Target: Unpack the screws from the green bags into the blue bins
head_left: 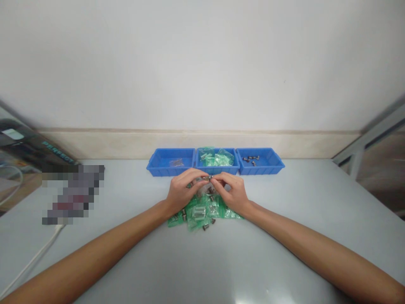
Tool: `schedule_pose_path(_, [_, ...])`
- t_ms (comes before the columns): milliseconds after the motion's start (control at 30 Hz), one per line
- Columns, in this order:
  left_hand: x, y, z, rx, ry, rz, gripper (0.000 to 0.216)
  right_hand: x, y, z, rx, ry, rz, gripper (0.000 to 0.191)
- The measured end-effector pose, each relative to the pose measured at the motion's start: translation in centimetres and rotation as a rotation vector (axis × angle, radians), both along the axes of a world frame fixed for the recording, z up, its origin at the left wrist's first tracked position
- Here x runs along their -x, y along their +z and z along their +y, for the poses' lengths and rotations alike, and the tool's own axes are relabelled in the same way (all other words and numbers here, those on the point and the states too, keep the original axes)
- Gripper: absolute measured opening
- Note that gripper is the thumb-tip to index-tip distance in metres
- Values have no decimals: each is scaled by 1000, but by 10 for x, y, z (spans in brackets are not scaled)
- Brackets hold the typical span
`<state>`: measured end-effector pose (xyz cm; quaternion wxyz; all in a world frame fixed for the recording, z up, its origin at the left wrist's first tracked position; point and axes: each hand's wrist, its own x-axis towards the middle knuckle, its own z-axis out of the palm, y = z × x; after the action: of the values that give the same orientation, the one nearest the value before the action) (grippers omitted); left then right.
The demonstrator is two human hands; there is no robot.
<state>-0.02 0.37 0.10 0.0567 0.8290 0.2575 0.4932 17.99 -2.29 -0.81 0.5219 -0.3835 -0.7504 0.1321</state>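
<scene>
My left hand (pixel 186 188) and my right hand (pixel 232 190) meet above a pile of green-edged zip bags (pixel 199 212) on the table. Thumb and fingers of each hand pinch a small metal fastener (pixel 210 178) between them; its exact kind is too small to tell. Clear plastic and dark metal pieces show below the fingertips. Some of the bags hold metal fittings. A loose dark bolt-like fastener (pixel 206 227) lies at the pile's near edge, with another just beside it.
Behind my hands stand three blue trays: the left tray (pixel 152 165) holds small clear-bagged pieces, the middle tray (pixel 218 170) green zip bags, the right tray (pixel 268 164) several dark fasteners. A blurred-out object (pixel 74 192) with a white cable (pixel 38 255) lies left, near a dark box (pixel 31 143).
</scene>
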Motion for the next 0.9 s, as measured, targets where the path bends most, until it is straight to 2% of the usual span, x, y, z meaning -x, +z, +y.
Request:
schedule_pose_path(433, [2, -1, 0, 92, 16, 17, 32, 1, -1, 0, 8, -19, 4, 22])
schedule_pose_path(633, [2, -1, 1, 82, -7, 16, 34, 0, -1, -1, -4, -2, 12, 17])
schedule_pose_path(900, [2, 0, 1, 59, -57, 7, 34, -1, -3, 0, -43, 47, -26, 19])
